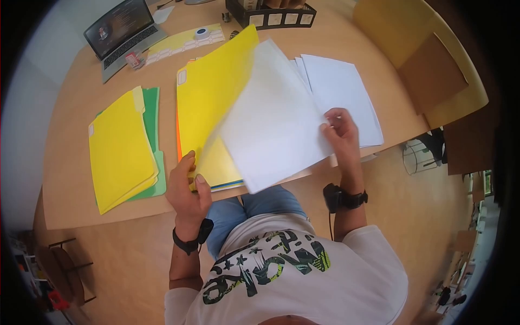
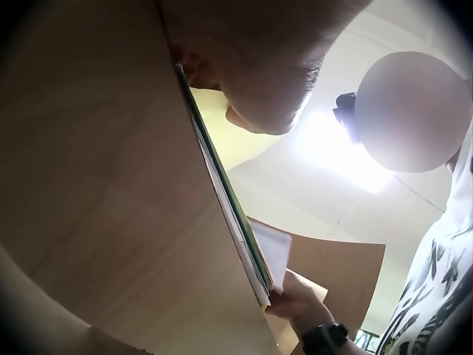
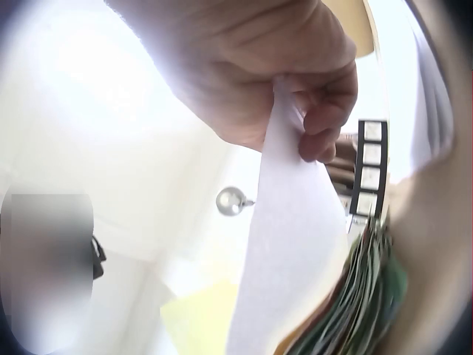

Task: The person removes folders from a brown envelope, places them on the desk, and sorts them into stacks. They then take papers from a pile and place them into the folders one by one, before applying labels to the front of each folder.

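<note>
My right hand (image 1: 341,132) pinches the right edge of a white paper sheet (image 1: 276,114), thumb and fingers closed on it. The sheet (image 3: 284,222) slants over an opened yellow file folder (image 1: 208,103), whose cover stands raised at a slant. At the folder's lower left corner, my left hand (image 1: 187,189) holds the raised cover, with the thumb on the inner side. The left wrist view shows this hand (image 2: 273,66) close by the edge of the folder stack (image 2: 229,196). Blue and orange edges show beneath the yellow folder.
Yellow folders (image 1: 122,151) lie over green folders (image 1: 157,176) at the left. White papers (image 1: 341,97) lie at the right. Farther back are a laptop (image 1: 122,35), a label sheet (image 1: 184,46) and a black organizer (image 1: 284,19). A brown-and-yellow panel (image 1: 422,59) borders the right.
</note>
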A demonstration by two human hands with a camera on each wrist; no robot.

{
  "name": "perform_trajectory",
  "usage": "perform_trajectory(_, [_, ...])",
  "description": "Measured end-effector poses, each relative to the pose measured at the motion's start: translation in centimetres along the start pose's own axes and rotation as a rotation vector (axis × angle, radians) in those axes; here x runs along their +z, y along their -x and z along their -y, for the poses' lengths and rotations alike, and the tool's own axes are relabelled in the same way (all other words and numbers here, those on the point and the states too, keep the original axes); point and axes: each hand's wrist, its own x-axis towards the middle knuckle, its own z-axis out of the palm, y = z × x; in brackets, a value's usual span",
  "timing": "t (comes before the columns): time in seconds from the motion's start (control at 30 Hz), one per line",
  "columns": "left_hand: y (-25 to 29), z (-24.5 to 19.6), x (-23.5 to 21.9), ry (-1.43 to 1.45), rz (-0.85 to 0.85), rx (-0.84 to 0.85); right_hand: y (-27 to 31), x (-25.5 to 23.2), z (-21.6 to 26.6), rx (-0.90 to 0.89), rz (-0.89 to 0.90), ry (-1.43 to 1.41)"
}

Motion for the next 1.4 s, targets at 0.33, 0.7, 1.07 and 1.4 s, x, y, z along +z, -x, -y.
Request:
perform_trajectory(0.33, [-0.9, -0.6, 0.1, -0.310, 0.186, 0.203, -2.8, -14.6, -5.9, -0.055, -0.448, 0.590])
perform_trajectory(0.7, [-1.5, -0.9, -1.6, -0.160, 0.163, 0.086, -1.6, -11.6, -5.8, -0.443, -0.612, 1.193])
perform_trajectory(1.07, [-2.6, 5.9, -11.7, -0.274, -0.229, 0.054, 2.7, 2.6, -1.2, -0.042, 0.175, 0.253])
perform_trajectory(1.4, [2.2, 15.8, -20.3, -0.464, 0.139, -0.118, 2.5, 3.2, -1.1, 0.066, 0.166, 0.298])
